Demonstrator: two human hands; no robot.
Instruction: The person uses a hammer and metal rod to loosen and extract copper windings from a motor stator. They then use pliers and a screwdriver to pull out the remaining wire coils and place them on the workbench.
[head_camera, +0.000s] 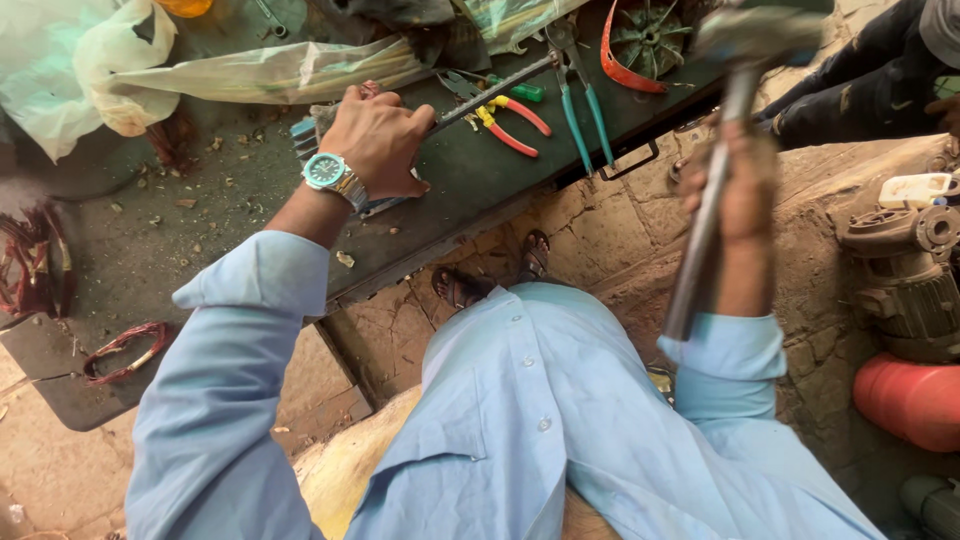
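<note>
My left hand (378, 135), with a teal-faced wristwatch (326, 172) on the wrist, grips one end of a long thin metal rod (492, 92) that lies across the dark workbench (470, 180). A small ribbed grey part (305, 135) sits just under that hand. My right hand (742, 190) is raised at the right, closed around the metal handle of a hammer (715, 180); its blurred head is up near the top edge. I wear a light blue shirt.
Red-handled pliers (512, 125) and teal-handled pliers (580, 105) lie on the bench by an orange-rimmed fan wheel (640, 45). Plastic bags (250, 70) cover the far left. Copper wire coils (125, 350) lie left. Another person's dark sleeve (860, 80) and pump motors (905, 260) stand right.
</note>
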